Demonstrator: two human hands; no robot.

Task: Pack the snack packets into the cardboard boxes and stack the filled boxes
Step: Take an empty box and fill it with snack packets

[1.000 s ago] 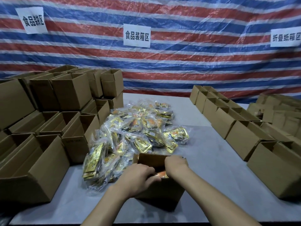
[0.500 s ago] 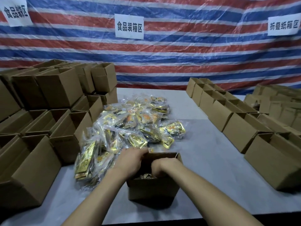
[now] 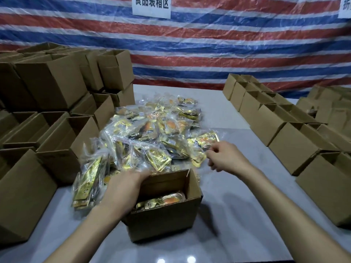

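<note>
An open cardboard box point(image 3: 163, 221) stands on the table in front of me, with gold and orange snack packets point(image 3: 161, 201) lying inside. My left hand point(image 3: 123, 190) grips the box's left rim, its fingers curled over the far left corner. Behind the box lies a big pile of snack packets point(image 3: 152, 137) in clear wrap. My right hand point(image 3: 226, 157) is at the pile's right edge. Its thumb and forefinger pinch the clear edge of a gold packet point(image 3: 202, 142) that still lies on the table.
Open boxes point(image 3: 57, 145) are stacked in two tiers on the left, right up against the pile. A row of open boxes point(image 3: 288, 145) runs along the right side. A striped tarp hangs behind. The grey table point(image 3: 237, 196) is bare to the right of my box.
My right hand has come out of the box and moved up and right to the pile's edge. My left hand has stayed at the box's left rim. The camera has tilted down.
</note>
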